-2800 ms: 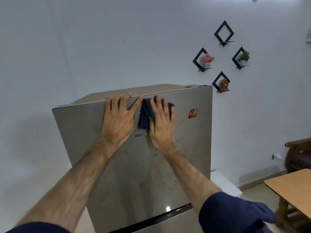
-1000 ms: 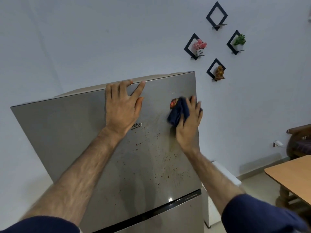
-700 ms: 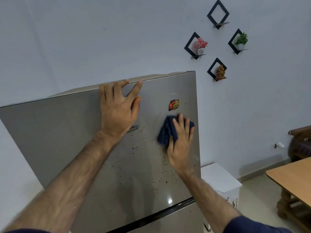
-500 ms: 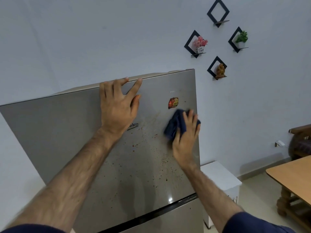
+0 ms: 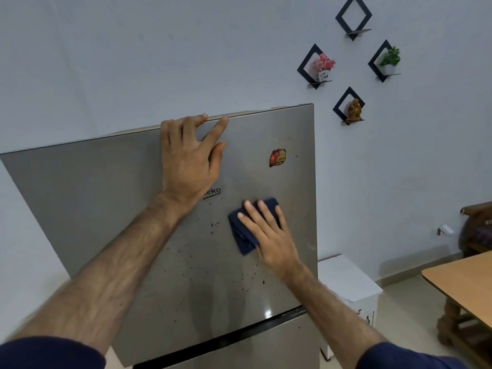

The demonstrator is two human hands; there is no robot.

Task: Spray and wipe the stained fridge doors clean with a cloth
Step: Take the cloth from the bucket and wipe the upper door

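A steel-grey fridge fills the middle of the head view; its upper door [image 5: 95,198] carries brown specks, densest in the lower middle and lower right. My left hand [image 5: 190,158] lies flat near the door's top edge, fingers spread, holding nothing. My right hand [image 5: 269,235] presses a folded dark blue cloth [image 5: 243,233] flat against the door, below the brand lettering and left of the door's right edge. A red and yellow sticker [image 5: 277,157] sits above the cloth. The lower door [image 5: 266,350] shows only as a strip under a black gap. No spray bottle is in view.
A white box-like unit [image 5: 348,280] stands low beside the fridge's right side. A wooden table [image 5: 463,280] juts in at the right edge, with a dark chair [image 5: 476,227] behind it. Black diamond wall shelves [image 5: 348,106] with small ornaments hang on the white wall.
My right hand has slid the cloth from the door's right edge by the sticker down and leftwards toward the middle. My left hand has stayed at the top edge.
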